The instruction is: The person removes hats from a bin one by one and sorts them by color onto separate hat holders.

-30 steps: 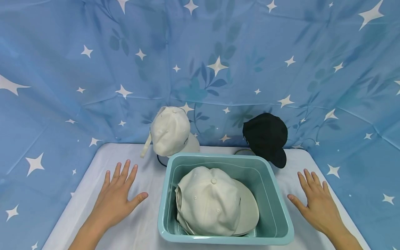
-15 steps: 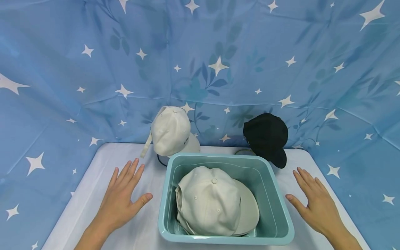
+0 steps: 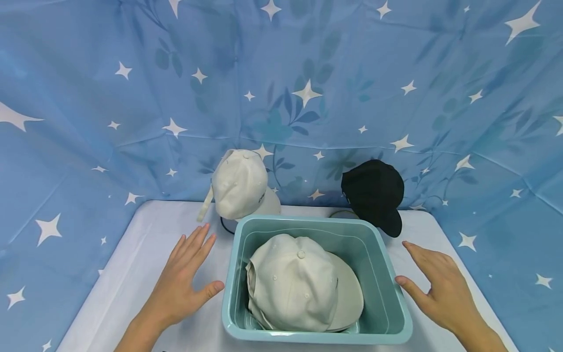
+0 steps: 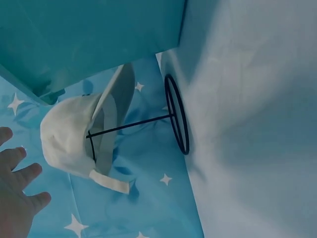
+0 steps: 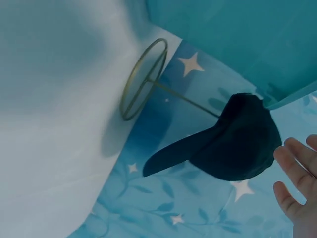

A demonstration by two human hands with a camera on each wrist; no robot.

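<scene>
A teal plastic bin (image 3: 316, 338) stands at the middle front of the table, with a cream baseball cap (image 3: 292, 283) lying in it, brim to the right. To the bin's left, my left hand (image 3: 182, 286) hovers with fingers extended and thumb spread toward the rim, holding nothing. My right hand (image 3: 442, 288) is at the right side, fingers straight, its thumb tip close to the rim; whether it touches I cannot tell. Behind the bin, an off-white cap (image 3: 241, 186) hangs on a black wire stand (image 4: 171, 115). At back right a black cap (image 3: 374, 195) sits on a brass-coloured stand (image 5: 148, 80).
White cloth (image 3: 171, 244) covers the table. A blue curtain (image 3: 281, 73) with white stars and leaf prints hangs close behind the table's back edge. The bin's back rim overlaps the feet of both cap stands in the head view.
My left hand has moved right, toward the bin. My right hand has shifted slightly left, its thumb closer to the rim. The bin and the caps have stayed put.
</scene>
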